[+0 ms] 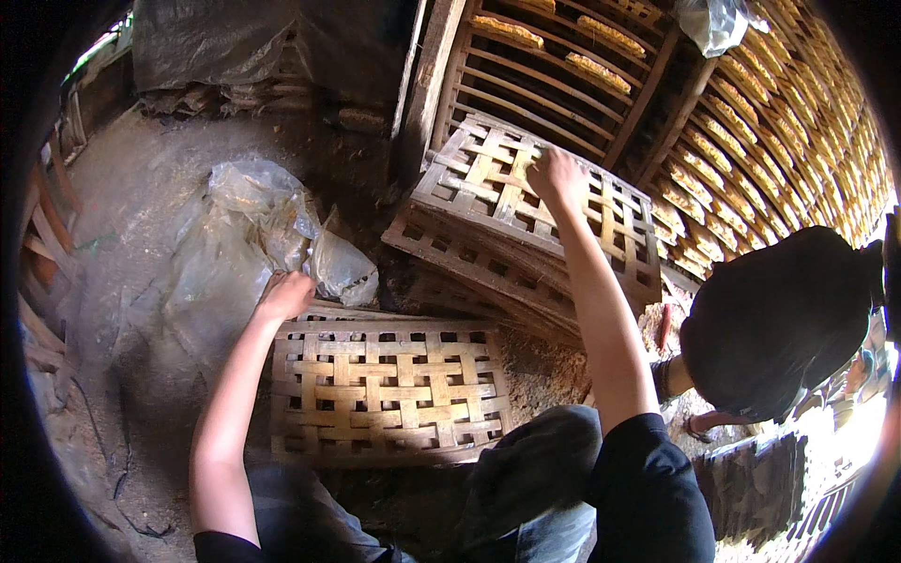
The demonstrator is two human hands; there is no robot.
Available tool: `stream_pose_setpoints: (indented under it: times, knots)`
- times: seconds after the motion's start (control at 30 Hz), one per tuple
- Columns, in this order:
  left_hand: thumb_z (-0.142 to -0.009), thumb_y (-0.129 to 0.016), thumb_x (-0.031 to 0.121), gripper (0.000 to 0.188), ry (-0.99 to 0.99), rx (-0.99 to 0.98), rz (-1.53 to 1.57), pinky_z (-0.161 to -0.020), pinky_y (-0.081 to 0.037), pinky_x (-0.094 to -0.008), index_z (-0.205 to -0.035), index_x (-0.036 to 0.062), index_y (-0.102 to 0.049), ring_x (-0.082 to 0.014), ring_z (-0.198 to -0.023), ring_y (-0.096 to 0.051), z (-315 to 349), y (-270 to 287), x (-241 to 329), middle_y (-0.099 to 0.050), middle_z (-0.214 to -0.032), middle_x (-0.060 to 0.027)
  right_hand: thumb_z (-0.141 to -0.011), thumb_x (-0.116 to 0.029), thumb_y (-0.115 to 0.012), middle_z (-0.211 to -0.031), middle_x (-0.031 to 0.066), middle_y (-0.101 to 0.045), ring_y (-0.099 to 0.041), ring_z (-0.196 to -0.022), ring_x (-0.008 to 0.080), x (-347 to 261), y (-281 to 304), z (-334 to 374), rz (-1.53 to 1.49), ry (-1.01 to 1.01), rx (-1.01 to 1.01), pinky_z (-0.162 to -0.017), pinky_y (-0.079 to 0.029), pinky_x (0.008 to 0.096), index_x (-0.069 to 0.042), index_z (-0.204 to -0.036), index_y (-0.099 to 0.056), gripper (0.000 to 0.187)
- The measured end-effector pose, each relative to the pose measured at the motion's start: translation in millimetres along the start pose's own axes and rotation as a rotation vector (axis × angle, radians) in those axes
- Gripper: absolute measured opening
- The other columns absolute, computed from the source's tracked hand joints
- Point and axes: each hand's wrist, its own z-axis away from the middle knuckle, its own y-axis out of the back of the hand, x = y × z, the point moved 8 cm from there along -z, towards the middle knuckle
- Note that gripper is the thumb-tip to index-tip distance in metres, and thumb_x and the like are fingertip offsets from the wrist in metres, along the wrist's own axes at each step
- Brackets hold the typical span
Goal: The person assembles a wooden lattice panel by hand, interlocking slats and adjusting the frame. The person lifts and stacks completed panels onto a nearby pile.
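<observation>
My left hand [287, 296] is closed in a pinch at the near edge of a crumpled clear plastic sheet [253, 192], which spreads over the ground. Just below that fist, a framed woven bamboo tray [394, 380] lies flat in front of my knees. With the arm stretched forward, my right hand [557, 176] is curled onto the slats of another woven bamboo tray [488, 169]. That tray tops a tilted stack, and the right fingertips are partly hidden behind the knuckles.
Slatted racks [535, 94] with long yellowish pieces rise at the back. More pieces cover the rack wall [779, 122] at right. A person in dark clothing [779, 324] is close on my right. A wooden post [427, 84] stands behind the stack; dark sheeting [216, 42] hangs at the far left.
</observation>
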Motion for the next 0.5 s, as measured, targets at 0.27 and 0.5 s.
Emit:
stream_pose_setpoints:
  times: [0.27, 0.5]
  knots:
    - [-0.075, -0.056, 0.008, 0.013, 0.090, -0.187, -0.085, -0.077, -0.049, -0.0431, -0.081, 0.0087, -0.067, -0.0320, -0.084, -0.063, 16.2, -12.3, -7.4, -0.066, -0.082, -0.0148, -0.076, -0.054, -0.058, -0.123, 0.0108, -0.055, -0.048, -0.116, 0.0294, 146.3, -88.8, 37.4, 0.153, -0.455, -0.078, -0.094, -0.036, 0.0469, -0.012, -0.112, -0.062, 0.055]
    - [-0.074, -0.057, 0.009, 0.014, 0.102, -0.159, -0.035, -0.078, -0.049, -0.0428, -0.083, 0.0090, -0.068, -0.0324, -0.085, -0.063, 29.8, -17.9, -21.7, -0.066, -0.082, -0.0146, -0.068, -0.059, -0.064, -0.106, 0.0067, -0.064, -0.046, -0.115, 0.0290, 161.4, -106.4, 56.2, 0.022, -0.549, -0.019, -0.090, -0.034, 0.0450, -0.013, -0.098, -0.067, 0.055]
